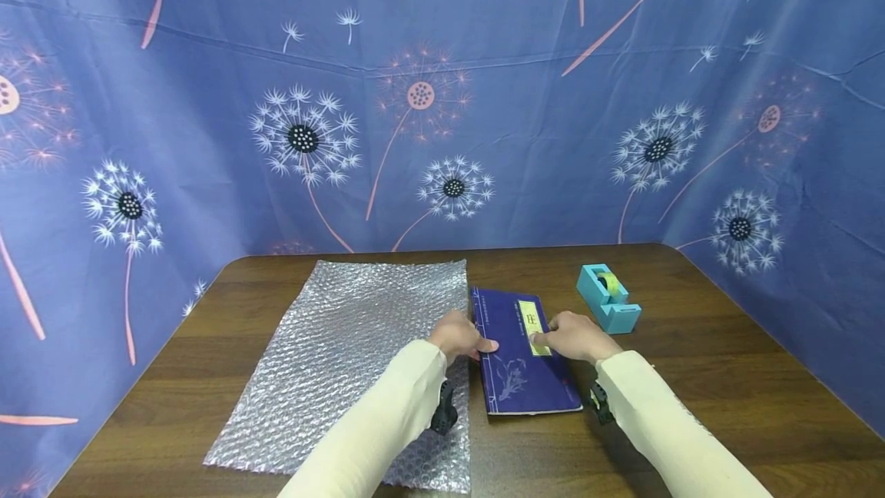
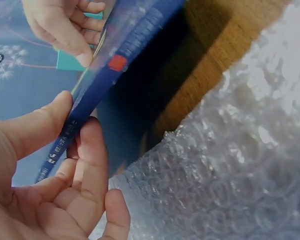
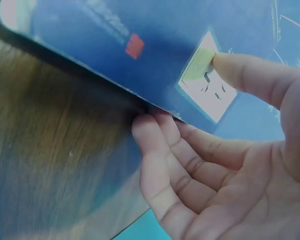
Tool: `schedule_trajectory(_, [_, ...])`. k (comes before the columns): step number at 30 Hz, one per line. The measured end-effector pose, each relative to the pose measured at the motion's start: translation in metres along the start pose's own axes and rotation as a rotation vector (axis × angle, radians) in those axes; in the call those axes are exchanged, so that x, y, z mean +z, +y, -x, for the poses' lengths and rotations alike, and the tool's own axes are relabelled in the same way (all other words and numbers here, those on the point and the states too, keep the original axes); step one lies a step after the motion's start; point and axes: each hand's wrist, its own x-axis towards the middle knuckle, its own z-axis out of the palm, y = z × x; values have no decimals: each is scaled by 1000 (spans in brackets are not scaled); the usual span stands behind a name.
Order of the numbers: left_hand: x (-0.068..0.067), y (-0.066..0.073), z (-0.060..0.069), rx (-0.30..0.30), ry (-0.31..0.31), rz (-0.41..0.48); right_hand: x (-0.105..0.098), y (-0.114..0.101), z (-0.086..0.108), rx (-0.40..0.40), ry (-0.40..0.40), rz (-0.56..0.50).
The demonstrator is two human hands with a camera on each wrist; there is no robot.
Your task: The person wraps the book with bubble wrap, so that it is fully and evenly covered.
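A thin dark-blue book (image 1: pixel 508 363) with a pale yellow title label is held between both hands, just right of the bubble wrap. My left hand (image 1: pixel 462 335) pinches its left, spine edge, thumb on the cover and fingers beneath, as the left wrist view shows. At the opposite edge my right hand (image 1: pixel 577 335) grips it, with the thumb on the label (image 3: pixel 207 77) and fingers curled under. In the left wrist view the book (image 2: pixel 97 82) is seen edge-on, above the wooden table. A sheet of clear bubble wrap (image 1: pixel 332 360) lies flat beside and partly under my left forearm.
A turquoise tape dispenser (image 1: pixel 608 300) with a yellowish-green roll stands on the wooden table (image 1: pixel 719 375), beyond my right hand. Behind and at both sides hangs a blue curtain (image 1: pixel 525 129) with a dandelion print, meeting the table's back edge.
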Motion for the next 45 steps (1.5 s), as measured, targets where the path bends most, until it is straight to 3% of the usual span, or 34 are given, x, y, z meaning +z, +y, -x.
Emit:
schedule_trajectory(10, [-7,-5,0,-5,-62,121,-13,11,-4,-28,-143,-291])
schedule_trajectory(20, [-4,-5,2,106,37,1,-10,20,-3,-30,-131,-432])
schedule_trajectory(23, [-5,-5,4,112,38,-2,-8,20,-2,-17,-130,-476])
schedule_trajectory(31, [-6,-5,6,94,11,87,-6,19,-2,-11,-119,-517])
schedule_trajectory(45, [-5,-4,5,88,50,96,-7,17,5,8,-72,-495])
